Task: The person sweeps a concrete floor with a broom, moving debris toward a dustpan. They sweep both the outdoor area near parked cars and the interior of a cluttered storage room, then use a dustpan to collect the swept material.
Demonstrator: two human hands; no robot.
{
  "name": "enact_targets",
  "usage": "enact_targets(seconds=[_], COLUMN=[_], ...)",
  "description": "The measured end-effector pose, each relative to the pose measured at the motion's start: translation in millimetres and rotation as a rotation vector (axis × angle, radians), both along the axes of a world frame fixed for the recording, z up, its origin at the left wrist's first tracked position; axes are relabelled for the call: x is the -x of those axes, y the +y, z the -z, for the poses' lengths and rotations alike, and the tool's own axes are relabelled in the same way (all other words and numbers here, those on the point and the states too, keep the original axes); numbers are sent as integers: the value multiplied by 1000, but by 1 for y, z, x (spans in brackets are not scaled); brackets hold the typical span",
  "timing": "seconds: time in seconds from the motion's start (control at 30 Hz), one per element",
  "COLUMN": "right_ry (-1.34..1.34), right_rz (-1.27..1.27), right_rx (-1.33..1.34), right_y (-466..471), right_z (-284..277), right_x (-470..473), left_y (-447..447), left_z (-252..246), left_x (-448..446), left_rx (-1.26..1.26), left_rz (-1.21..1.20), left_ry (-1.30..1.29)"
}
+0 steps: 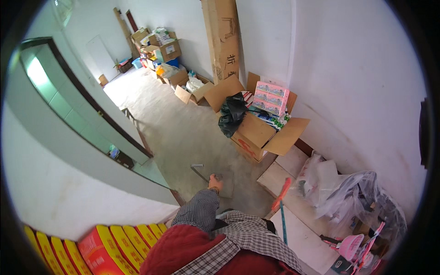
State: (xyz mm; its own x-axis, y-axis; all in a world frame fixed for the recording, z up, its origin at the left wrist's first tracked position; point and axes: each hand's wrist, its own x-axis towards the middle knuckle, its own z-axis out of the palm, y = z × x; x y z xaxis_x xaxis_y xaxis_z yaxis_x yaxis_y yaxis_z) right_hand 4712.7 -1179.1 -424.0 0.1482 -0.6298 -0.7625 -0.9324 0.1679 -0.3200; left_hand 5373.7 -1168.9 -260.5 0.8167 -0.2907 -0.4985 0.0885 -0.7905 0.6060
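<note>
My left hand, with a bracelet at the wrist, reaches low over the concrete floor with its fingers curled. A thin grey bar with a pale crosspiece at its far end meets the hand, which appears to grip it. Just beyond and under the hand is a flat grey square panel; whether it joins the bar I cannot tell. My right hand is out of view. To the right of my checked apron stands a broom-like tool with a red head and a teal stick; its lower end is hidden.
An open cardboard box holds pink tissue packs and a black plastic bag. Red-and-yellow cartons line the lower left beside a doorway. Plastic sheeting and a pink child's bicycle lie right. More boxes stand farther back.
</note>
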Motion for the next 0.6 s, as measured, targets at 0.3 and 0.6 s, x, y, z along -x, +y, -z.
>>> enact_targets(seconds=[0.3,0.6], right_ry=[-316,-248], right_rz=[792,1162], right_rx=[-121,-46], right_y=[82,147], right_z=[-250,-295], right_x=[-218,-290], left_y=[6,16], left_z=[57,110], left_x=[-150,-226], left_rx=[-309,-535], left_rz=[375,769], left_ry=[-210,-190])
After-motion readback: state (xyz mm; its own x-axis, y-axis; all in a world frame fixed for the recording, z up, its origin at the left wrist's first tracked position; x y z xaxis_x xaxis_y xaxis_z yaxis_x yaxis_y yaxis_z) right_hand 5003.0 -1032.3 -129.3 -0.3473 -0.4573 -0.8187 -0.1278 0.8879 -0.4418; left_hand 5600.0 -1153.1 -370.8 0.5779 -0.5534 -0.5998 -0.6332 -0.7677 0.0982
